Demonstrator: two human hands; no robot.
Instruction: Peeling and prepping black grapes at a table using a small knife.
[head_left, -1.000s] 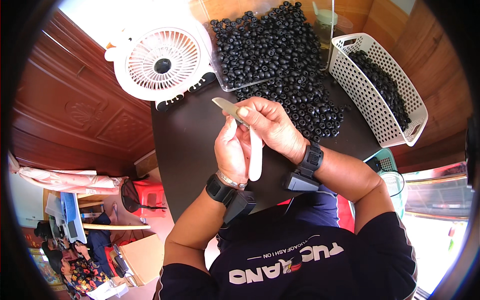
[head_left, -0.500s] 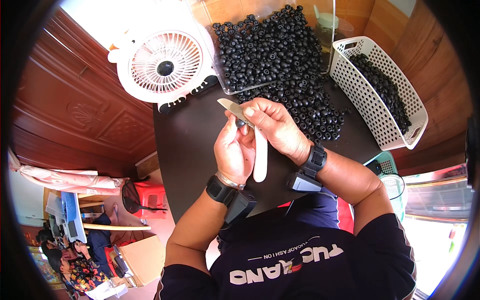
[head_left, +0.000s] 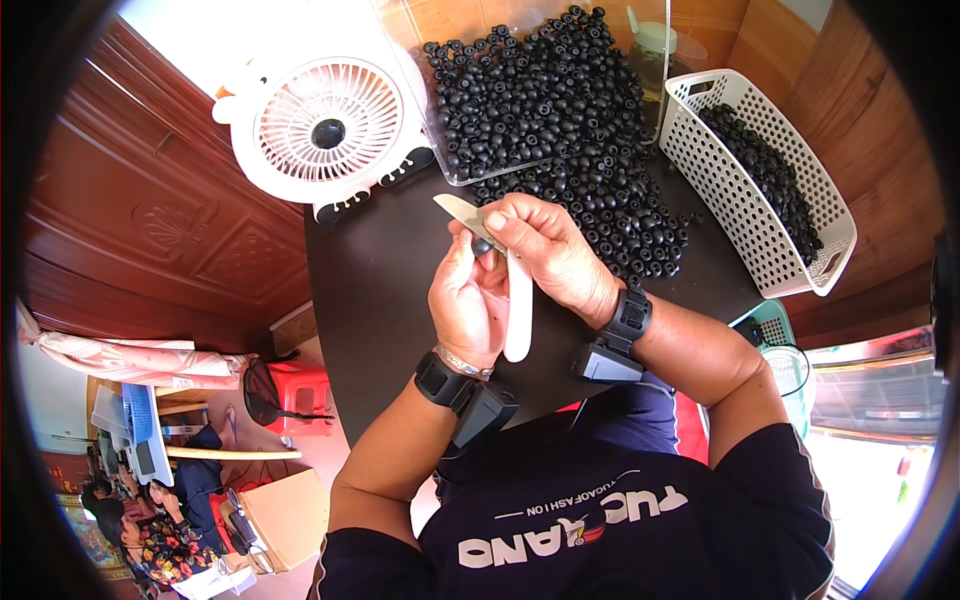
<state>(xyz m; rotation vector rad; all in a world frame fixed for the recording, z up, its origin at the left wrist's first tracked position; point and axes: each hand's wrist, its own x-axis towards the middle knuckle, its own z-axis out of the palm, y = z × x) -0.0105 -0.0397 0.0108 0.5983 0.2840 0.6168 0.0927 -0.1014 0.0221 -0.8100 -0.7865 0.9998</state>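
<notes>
My right hand is closed around a knife with a pale handle, which hangs down toward me while the short blade points up and left. Pinched in the fingers of my left hand is a small round black piece, right against the blade. My fingers partly cover both the blade and the piece. Just beyond my hands, a heap of small black rounded pieces with holes spills over the dark table from a clear plastic bin lying on its side.
A white perforated basket holding more black pieces stands at the right. At the left back is a white fan shaped like an animal. A green basket sits beside my right elbow. Another person is at the far lower left, near a red stool.
My hands and the knife keep almost the same place and grip, and the view has shifted very slightly. The other person's hand at the lower left has moved up.
</notes>
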